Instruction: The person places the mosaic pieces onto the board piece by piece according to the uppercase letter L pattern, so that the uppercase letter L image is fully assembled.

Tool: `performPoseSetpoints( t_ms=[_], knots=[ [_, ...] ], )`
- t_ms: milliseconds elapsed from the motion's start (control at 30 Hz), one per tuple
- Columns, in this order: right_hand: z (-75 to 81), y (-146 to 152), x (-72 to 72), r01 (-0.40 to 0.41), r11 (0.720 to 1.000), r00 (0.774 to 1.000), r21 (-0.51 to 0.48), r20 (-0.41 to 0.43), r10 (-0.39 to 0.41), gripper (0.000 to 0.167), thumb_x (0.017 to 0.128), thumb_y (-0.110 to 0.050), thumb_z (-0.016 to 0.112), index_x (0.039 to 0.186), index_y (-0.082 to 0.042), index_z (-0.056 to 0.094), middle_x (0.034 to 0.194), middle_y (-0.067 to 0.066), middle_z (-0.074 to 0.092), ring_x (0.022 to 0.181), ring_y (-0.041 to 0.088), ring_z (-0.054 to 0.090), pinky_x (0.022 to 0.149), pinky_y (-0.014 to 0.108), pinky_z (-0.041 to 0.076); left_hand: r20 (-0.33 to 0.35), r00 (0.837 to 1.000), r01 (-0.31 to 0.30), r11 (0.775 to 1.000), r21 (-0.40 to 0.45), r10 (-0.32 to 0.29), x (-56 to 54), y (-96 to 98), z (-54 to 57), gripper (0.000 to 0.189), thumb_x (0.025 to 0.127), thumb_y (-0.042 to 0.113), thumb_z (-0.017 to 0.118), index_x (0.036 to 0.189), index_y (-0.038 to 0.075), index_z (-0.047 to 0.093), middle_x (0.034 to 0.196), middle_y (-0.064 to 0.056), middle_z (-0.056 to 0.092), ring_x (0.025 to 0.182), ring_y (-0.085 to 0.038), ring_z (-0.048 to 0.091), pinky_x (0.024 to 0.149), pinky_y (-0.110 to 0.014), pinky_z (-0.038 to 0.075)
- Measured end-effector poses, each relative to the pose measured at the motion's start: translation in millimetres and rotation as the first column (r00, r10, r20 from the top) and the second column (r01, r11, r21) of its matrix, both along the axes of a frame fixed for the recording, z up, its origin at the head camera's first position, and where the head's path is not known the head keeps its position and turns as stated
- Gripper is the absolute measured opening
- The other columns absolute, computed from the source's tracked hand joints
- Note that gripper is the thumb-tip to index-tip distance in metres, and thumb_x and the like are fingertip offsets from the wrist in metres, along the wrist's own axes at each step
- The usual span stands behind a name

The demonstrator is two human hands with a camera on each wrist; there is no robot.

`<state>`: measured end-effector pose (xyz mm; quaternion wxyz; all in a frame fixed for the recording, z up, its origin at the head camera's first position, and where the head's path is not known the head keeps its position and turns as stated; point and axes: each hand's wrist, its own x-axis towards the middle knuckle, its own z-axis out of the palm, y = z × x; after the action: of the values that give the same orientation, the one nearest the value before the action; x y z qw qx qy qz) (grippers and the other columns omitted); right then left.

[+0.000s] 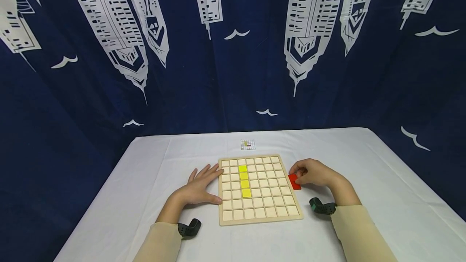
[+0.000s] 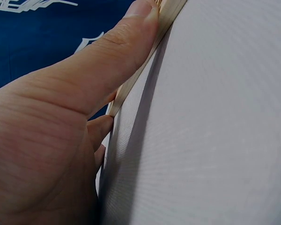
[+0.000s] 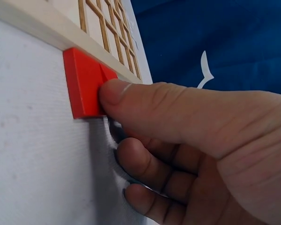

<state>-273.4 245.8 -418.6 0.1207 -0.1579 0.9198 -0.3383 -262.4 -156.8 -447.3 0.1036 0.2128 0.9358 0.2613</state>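
A wooden grid board (image 1: 261, 222) lies on the table, with several yellow square tiles (image 1: 244, 184) lined up in one column. My left hand (image 1: 194, 189), fingers spread, rests against the board's left edge. In the left wrist view its thumb (image 2: 117, 51) touches the wooden rim (image 2: 126, 91). Beside the board's right edge, my right hand (image 1: 316, 173) pinches a red tile (image 1: 295, 182). The right wrist view shows the thumb on the red tile (image 3: 84, 84) and the other fingers curled below; a raised red edge there may be a second piece.
A small printed grid picture (image 1: 248, 144) lies on the white tablecloth (image 1: 189, 148) beyond the board. Dark blue fabric (image 1: 218, 72) with white buildings and birds hangs behind the table. Both wrists wear black devices (image 1: 190, 228).
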Motion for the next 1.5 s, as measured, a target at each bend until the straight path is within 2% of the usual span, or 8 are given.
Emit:
performPoseSetpoints(
  t_ms=[433, 733, 1300, 1500],
  knots=[
    [-0.2, -1, -0.4, 0.028, 1.0, 0.999, 0.002, -0.017, -0.028, 0.019, 0.081, -0.002, 0.072, 0.1, -0.005, 0.071, 0.076, 0.0, 0.055, 0.073, 0.015, 0.05, 0.067, 0.026, 0.041, -0.001, 1.0, -0.001, 1.0, -0.004, 0.001, -1.0, -0.6, -1.4, 0.107, 0.067, 0.053, 0.085, 0.156, 0.023, 0.035, 0.169, -0.001, 0.018, 0.158, -0.031, 0.005, 0.126, -0.06, -0.007],
    [4.2, -5, -1.8, 0.052, 0.999, 0.998, 0.003, -0.045, -0.051, 0.019, 0.084, -0.012, 0.077, 0.101, -0.008, 0.07, 0.074, -0.001, 0.054, 0.072, 0.015, 0.05, 0.066, 0.025, 0.041, -0.004, 1.0, -0.004, 1.0, -0.02, 0.004, -0.4, 1.3, 0.2, 0.108, 0.066, 0.054, 0.086, 0.156, 0.023, 0.035, 0.169, -0.003, 0.019, 0.158, -0.031, 0.006, 0.125, -0.061, -0.007],
    [11.0, -43, 3.7, -0.058, 0.998, 0.989, -0.037, -0.138, 0.053, 0.019, 0.085, -0.015, 0.079, 0.102, -0.013, 0.07, 0.078, -0.002, 0.056, 0.073, 0.013, 0.051, 0.064, 0.022, 0.044, 0.001, 1.0, -0.026, 0.999, -0.018, 0.026, 0.1, 1.6, 1.9, 0.109, 0.065, 0.055, 0.086, 0.156, 0.022, 0.036, 0.169, -0.004, 0.019, 0.158, -0.03, 0.007, 0.126, -0.059, -0.005],
    [6.5, -58, 7.8, -0.132, 0.99, 0.985, -0.055, -0.124, 0.124, 0.019, 0.084, -0.016, 0.079, 0.101, -0.016, 0.07, 0.079, -0.003, 0.059, 0.071, 0.011, 0.053, 0.063, 0.02, 0.045, 0.003, 1.0, -0.019, 1.0, -0.018, 0.019, 0.3, 1.3, 1.7, 0.108, 0.065, 0.055, 0.086, 0.156, 0.022, 0.036, 0.169, -0.003, 0.019, 0.158, -0.03, 0.007, 0.126, -0.059, -0.005]
  ],
)
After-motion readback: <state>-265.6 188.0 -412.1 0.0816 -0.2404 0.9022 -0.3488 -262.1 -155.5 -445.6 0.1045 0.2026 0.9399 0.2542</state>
